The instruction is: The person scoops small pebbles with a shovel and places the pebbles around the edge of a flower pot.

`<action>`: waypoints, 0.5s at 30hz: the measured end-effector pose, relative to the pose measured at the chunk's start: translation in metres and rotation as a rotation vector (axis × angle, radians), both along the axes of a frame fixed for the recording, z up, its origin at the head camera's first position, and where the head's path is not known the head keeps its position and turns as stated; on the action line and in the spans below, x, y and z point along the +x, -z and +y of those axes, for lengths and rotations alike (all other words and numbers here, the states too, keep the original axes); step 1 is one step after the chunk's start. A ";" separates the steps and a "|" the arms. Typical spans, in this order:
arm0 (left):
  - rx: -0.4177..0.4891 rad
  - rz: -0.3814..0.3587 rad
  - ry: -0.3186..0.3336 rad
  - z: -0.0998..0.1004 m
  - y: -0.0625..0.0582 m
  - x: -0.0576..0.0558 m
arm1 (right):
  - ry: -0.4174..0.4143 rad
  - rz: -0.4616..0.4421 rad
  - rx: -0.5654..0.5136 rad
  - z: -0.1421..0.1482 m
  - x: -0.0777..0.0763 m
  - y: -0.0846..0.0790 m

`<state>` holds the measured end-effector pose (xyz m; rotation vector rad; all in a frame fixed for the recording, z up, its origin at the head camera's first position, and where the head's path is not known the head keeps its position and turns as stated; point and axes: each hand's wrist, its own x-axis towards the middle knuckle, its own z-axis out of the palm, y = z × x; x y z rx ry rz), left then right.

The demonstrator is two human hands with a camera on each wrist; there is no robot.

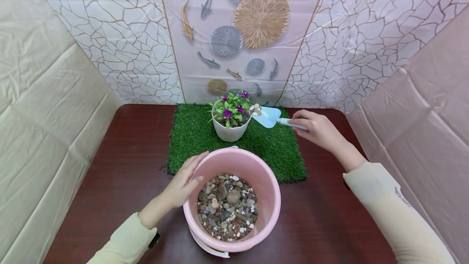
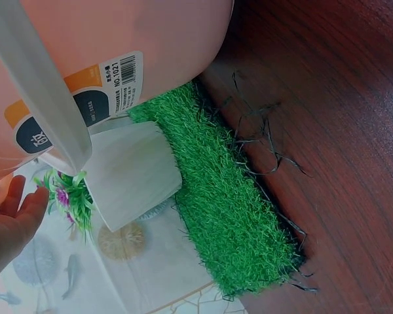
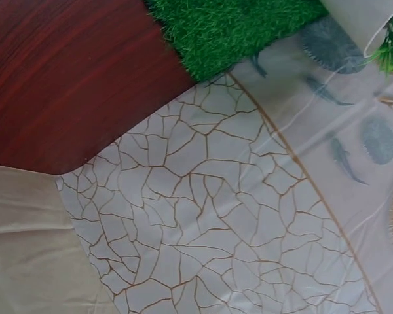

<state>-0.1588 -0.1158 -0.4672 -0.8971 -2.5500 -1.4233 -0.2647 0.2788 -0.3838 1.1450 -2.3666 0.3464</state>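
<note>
Head view: trowel (image 1: pixel 268 117) bearing pebbles (image 1: pixel 255 110) beside flowerpot (image 1: pixel 230 132)

Right hand (image 1: pixel 316 127): fingers curled round the handle, flowerpot near the far edge of the grass mat (image 1: pixel 282 154). Left hand (image 1: pixel 185 184), fingers nearly straight, rests on the bucket (image 1: pixel 275 207); its label (image 2: pixel 123 82) reads "NO.1021", finer print seemingly too blurred.

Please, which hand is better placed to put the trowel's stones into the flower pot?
Probably the right hand: it grips the trowel, whose stones are right beside the pot. The left hand rests on the bucket, without a tool.

Pot (image 1: pixel 230 133): white, upright
Bucket (image 1: pixel 268 190): pink, upright, pebbles (image 1: pixel 228 211) inside
Trowel (image 1: pixel 269 117): pale blue, pebbles on tip, beside pot
</note>
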 end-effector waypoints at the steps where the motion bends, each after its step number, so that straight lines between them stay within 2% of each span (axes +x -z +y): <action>1: 0.000 -0.002 0.001 0.000 0.000 0.000 | 0.009 -0.007 -0.002 0.000 -0.003 0.001; 15: -0.007 -0.013 0.000 -0.001 -0.001 0.000 | 0.110 -0.077 0.023 -0.001 -0.037 0.013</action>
